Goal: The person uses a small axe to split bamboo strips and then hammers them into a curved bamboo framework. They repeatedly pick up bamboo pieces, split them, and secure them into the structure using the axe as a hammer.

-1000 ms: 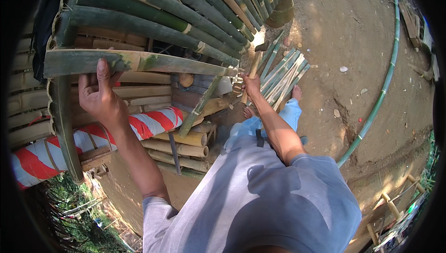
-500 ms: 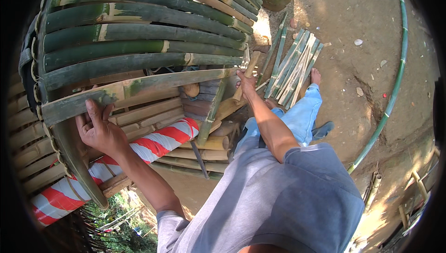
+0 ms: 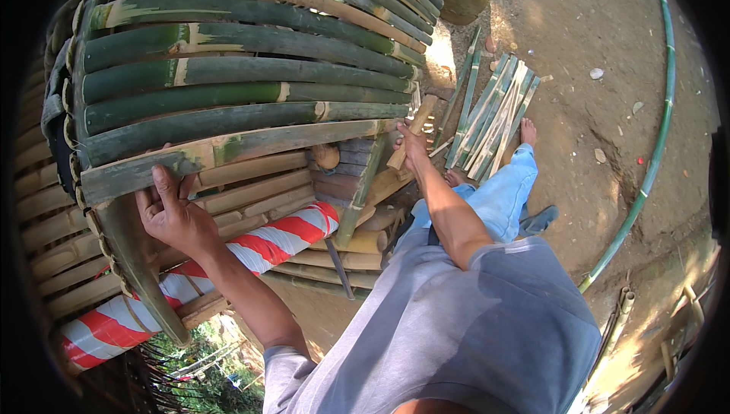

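Observation:
A split bamboo slat, green and tan, lies crosswise at the near edge of a row of green bamboo slats. My left hand grips it near its left end, thumb on the near face and fingers behind. By the slat's right end, my right hand is closed round a short, thick piece of tan wood. Some of its fingers lie close to the slat's tip; whether they also pinch it is hard to see. The slat's ends rest at a curved bamboo side rail and an upright bamboo strip.
Below the slat runs a pole wrapped in red and white, beside lower bamboo slats. Cut bamboo strips lie in a pile on the dirt ground near my feet. A long green bamboo pole curves along the right.
The whole view has shifted slightly, so everything appears a little lower and farther right. Both hands keep their holds, and the slat stays in nearly the same place on the frame.

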Demonstrator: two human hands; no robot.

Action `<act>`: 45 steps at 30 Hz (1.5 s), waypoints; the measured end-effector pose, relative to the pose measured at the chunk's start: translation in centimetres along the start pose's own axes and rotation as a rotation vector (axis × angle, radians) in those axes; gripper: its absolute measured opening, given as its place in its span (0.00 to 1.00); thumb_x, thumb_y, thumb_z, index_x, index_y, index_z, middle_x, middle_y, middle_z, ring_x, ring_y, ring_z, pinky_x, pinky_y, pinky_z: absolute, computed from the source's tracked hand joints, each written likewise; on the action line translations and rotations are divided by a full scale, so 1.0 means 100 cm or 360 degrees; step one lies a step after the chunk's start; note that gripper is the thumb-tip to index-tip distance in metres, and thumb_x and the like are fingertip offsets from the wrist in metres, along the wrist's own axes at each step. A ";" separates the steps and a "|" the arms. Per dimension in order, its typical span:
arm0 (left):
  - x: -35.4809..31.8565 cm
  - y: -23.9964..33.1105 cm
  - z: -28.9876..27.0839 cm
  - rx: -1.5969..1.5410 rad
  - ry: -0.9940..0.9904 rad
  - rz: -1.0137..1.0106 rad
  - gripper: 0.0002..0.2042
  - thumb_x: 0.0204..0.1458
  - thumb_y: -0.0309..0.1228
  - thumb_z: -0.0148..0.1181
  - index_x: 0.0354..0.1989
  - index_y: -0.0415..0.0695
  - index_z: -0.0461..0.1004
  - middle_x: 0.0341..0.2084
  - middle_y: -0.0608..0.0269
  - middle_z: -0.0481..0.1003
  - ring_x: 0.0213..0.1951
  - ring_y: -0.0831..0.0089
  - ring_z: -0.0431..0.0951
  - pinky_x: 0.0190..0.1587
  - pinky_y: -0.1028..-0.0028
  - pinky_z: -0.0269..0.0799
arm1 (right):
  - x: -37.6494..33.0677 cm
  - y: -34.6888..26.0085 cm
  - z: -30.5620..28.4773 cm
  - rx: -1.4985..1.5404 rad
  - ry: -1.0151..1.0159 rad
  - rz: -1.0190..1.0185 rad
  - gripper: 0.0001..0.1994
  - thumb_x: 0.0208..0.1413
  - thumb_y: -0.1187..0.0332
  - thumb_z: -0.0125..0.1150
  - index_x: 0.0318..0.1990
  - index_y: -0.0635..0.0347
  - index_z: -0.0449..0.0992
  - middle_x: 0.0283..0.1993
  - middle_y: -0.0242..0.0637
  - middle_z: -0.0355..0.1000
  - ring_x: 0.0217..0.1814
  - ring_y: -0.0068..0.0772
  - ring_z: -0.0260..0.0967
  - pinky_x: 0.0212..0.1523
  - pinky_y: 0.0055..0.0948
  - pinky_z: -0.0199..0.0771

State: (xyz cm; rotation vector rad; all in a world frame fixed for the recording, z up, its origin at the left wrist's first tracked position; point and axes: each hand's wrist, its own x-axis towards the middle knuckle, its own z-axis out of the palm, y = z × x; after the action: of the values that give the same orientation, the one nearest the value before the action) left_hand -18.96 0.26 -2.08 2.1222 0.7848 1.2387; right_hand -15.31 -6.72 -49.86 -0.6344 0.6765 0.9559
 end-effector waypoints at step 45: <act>0.005 -0.018 -0.019 -0.0274 0.0051 -0.0124 0.14 0.60 0.25 0.56 0.53 0.37 0.66 0.43 0.62 0.74 0.45 0.77 0.73 0.48 0.76 0.69 | 0.019 0.002 -0.020 0.0051 -0.0284 0.0236 0.09 0.61 0.71 0.57 0.46 0.54 0.67 0.29 0.31 0.64 0.23 0.24 0.62 0.20 0.25 0.67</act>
State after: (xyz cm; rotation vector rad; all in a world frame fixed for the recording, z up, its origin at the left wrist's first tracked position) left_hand -20.86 2.11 -2.26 1.9210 0.7399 1.2552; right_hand -15.21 -7.12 -52.65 -0.4686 0.5841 1.1228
